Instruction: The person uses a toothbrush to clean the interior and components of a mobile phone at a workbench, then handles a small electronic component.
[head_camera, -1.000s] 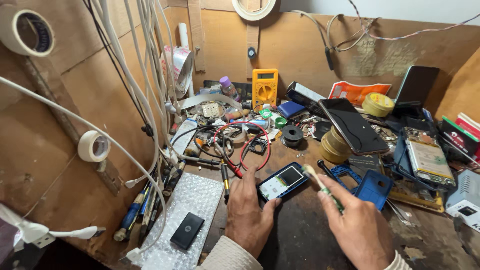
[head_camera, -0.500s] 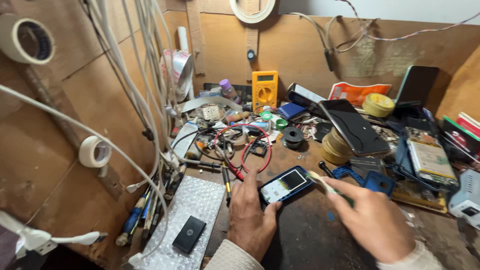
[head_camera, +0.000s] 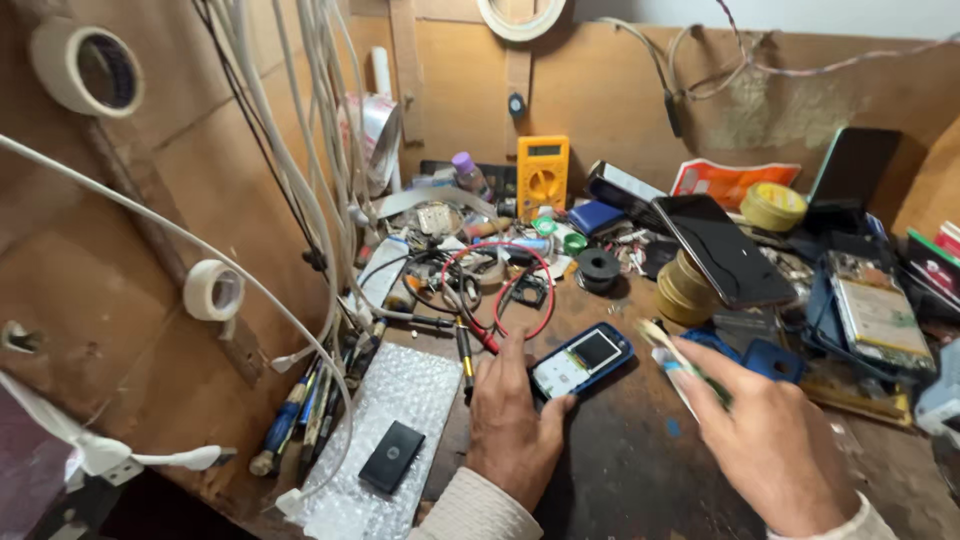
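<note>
While pinched by the left hand (head_camera: 512, 425), blue phone (head_camera: 582, 360) left of right hand (head_camera: 765, 435), seemingly closed around a brush (head_camera: 672, 352).

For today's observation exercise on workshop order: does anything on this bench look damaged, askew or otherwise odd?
Yes. On the right, an opened phone lies with its back off and insides exposed. A large dark phone rests tilted on tape rolls rather than flat. Red and black leads sprawl tangled over small parts.

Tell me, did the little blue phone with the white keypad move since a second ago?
Cannot tell. The small blue phone sits at the left hand thumb, just below the round black spool, much as before; the camera itself shifted.
</note>
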